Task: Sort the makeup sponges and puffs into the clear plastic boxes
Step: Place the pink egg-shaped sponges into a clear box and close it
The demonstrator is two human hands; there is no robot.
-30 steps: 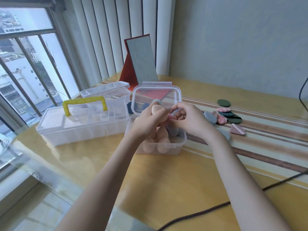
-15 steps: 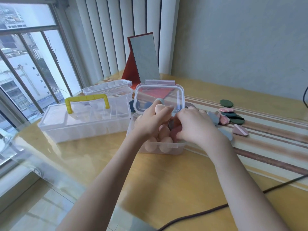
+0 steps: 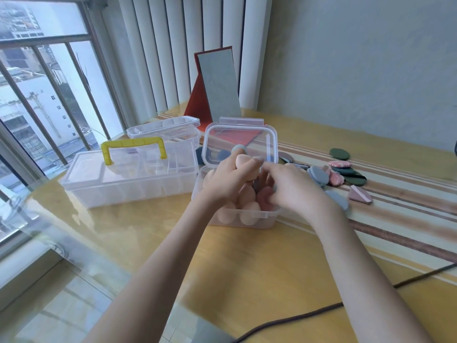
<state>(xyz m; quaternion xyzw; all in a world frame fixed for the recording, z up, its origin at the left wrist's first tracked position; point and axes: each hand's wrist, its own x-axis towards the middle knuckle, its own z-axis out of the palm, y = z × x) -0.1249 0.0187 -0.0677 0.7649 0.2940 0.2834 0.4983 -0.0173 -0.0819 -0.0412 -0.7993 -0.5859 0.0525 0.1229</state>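
Holding the sponges is judged an easy matter of weight and a harder one of shape: they look light, soft and springy, and a rounded one is best taken round its broad middle, since a tip pinch would probably let it squirt free.

The yellow-toned wooden surface (image 3: 247,268) carries everything. Largest on it is the long clear plastic box with a yellow handle (image 3: 128,177), lid down, with a second lidded clear box (image 3: 165,129) behind it; neither is in the way. A red-backed folding mirror (image 3: 217,87) is stood further back. The small clear plastic box with the hinged lid raised (image 3: 262,215) is placed in the middle, and peach egg-shaped sponges (image 3: 248,214) are seen packed inside it, leaving little room. The upright lid is judged the likeliest thing to be knocked.

Flat puffs in dark green, pink and grey-blue (image 3: 346,172) are left scattered just right of that box, with a pink wedge sponge (image 3: 359,194) near them.

A peach sponge (image 3: 243,163) is gripped in the curled left hand (image 3: 230,181) above the box. The right hand (image 3: 294,189) is lowered into the box, its fingers bent against a dusky pink sponge (image 3: 264,196); whether it is pinched cannot be told. A dark cable (image 3: 321,310) is trailed across the near edge.
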